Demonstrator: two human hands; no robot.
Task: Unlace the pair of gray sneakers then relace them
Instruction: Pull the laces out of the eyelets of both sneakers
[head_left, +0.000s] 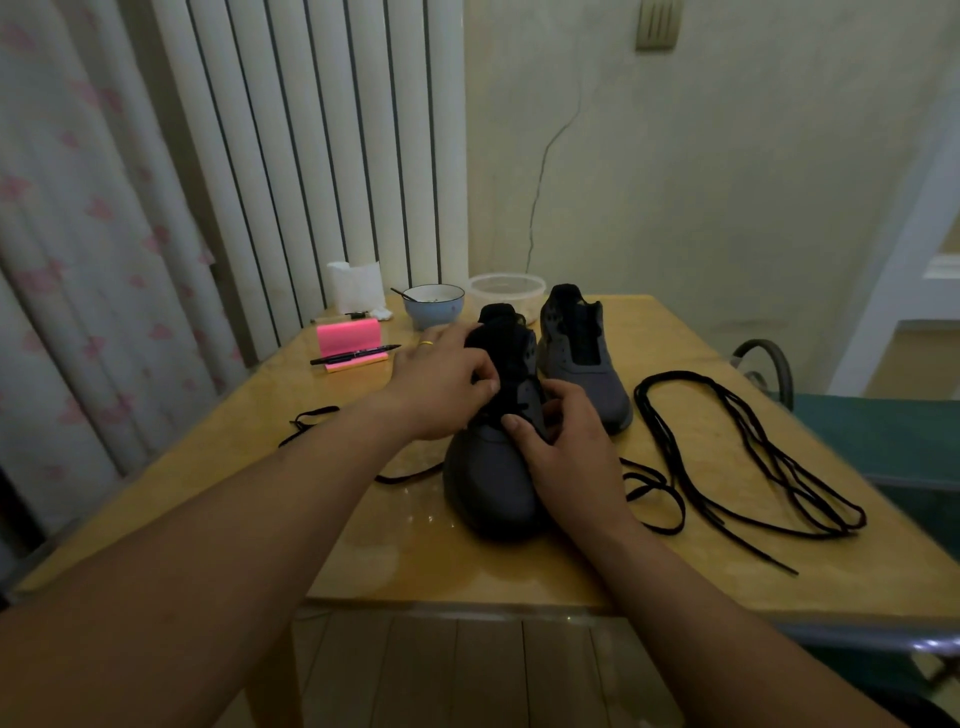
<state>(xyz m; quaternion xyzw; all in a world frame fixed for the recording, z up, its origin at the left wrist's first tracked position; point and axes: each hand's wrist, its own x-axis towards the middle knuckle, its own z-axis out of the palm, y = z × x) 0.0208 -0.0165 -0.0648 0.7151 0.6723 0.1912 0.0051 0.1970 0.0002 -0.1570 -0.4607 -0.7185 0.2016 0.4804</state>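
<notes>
Left hand (441, 384) and right hand (566, 452), fingers (519, 428) tight around near sneaker (488, 483); spoon (402, 294) in blue bowl (434, 312).

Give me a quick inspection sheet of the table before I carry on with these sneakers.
Surface: glossy wooden table.
Job's things: near sneaker has its toe toward the camera and its trailing lace runs off both sides. The far sneaker stands behind it with no lace visible. A loose lace lies at the right.
Clutter: blue bowl with a spoon, clear tub, pink notepad with a pen on it and a tissue, all at the far left.
Grips: left hand and right hand both curl on the near sneaker's eyelet area. Whether they pinch lace cannot be told.
Cables: nothing seen.
Surroundings: curtain at left, cracked wall behind, green chair at right.
</notes>
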